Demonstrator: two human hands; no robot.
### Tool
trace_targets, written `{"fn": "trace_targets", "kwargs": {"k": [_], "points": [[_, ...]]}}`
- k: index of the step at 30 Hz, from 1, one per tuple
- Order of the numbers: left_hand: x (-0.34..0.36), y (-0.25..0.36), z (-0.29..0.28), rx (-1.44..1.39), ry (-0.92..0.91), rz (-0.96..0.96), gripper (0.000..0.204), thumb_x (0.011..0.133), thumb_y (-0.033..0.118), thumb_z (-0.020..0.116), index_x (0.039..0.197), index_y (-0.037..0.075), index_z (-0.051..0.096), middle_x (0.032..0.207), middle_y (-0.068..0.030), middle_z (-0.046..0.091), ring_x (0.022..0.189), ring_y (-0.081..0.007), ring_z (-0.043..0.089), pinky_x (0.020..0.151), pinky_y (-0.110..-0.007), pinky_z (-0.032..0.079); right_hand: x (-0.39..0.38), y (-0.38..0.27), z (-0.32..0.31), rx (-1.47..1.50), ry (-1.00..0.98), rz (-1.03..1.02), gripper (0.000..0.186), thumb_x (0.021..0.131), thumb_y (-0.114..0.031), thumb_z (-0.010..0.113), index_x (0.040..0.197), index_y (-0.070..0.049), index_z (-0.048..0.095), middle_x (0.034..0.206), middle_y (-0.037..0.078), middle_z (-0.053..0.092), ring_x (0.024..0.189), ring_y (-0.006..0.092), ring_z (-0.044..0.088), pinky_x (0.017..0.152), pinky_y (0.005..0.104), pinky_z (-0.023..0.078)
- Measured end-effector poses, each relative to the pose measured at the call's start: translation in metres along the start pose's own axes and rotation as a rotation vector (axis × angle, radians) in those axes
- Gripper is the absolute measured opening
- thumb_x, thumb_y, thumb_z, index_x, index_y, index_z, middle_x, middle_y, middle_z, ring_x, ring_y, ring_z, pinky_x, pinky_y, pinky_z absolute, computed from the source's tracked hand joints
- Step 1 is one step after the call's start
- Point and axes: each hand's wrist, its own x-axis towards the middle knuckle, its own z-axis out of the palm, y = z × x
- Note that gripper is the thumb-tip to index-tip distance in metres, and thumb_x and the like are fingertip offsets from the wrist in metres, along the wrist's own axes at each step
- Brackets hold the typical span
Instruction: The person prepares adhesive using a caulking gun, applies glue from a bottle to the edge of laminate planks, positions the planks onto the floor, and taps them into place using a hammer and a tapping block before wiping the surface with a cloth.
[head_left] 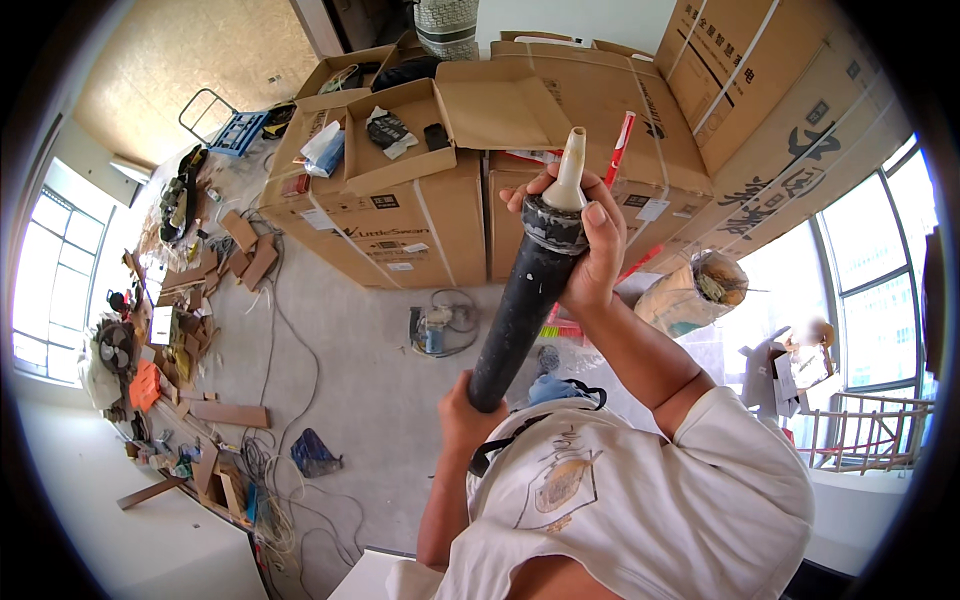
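Note:
A black tube-shaped caulking gun (525,300) slants up and away in front of my body, with a pale, stained cone nozzle (570,170) pointing to the far side. Wrapped about its lower end is my left hand (468,415). My right hand (597,245) closes round the ringed collar at the base of the nozzle, its thumb along the right side and fingertips showing on the left. The tube's rear end is partly hidden by the left hand.
Large strapped cardboard boxes (400,235) stand just ahead, an open carton (400,170) on top. A corded power tool (432,330) sits on the floor. Wood scraps (230,413) and loose cables (272,350) lie left. At right is an open sack (690,300).

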Motion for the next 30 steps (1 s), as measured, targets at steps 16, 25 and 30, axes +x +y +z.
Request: {"fn": "trace_targets", "kwargs": {"k": [16, 25, 30], "points": [[-0.025, -0.028, -0.093, -0.217, -0.262, -0.203, 0.051, 0.068, 0.012, 0.081, 0.116, 0.001, 0.069, 0.089, -0.0090, 0.073, 0.083, -0.0105, 0.062, 0.080, -0.031, 0.053, 0.021, 0.026, 0.045, 0.194, -0.558, 0.613, 0.088, 0.086, -0.053, 0.072, 0.147, 0.006, 0.046, 0.120, 0.017, 0.064, 0.112, 0.0282, 0.065, 0.097, 0.0402, 0.052], [-0.078, -0.065, -0.137, -0.393, -0.215, -0.334, 0.034, 0.068, 0.008, 0.081, 0.097, 0.000, 0.068, 0.080, -0.0052, 0.069, 0.067, -0.0114, 0.062, 0.063, -0.030, 0.052, -0.013, 0.090, 0.132, 0.437, -0.543, 0.652, 0.087, 0.078, -0.044, 0.083, 0.143, 0.003, 0.049, 0.108, 0.013, 0.065, 0.096, 0.0249, 0.068, 0.103, 0.0506, 0.050], [-0.099, -0.089, -0.171, -0.582, -0.302, -0.323, 0.024, 0.068, 0.005, 0.081, 0.088, 0.002, 0.068, 0.077, -0.0029, 0.068, 0.065, -0.0119, 0.062, 0.062, -0.029, 0.051, -0.033, 0.145, 0.180, 0.659, -0.625, 0.680, 0.092, 0.075, -0.046, 0.083, 0.145, 0.001, 0.047, 0.101, 0.008, 0.063, 0.088, 0.0226, 0.066, 0.100, 0.0472, 0.052]]}}
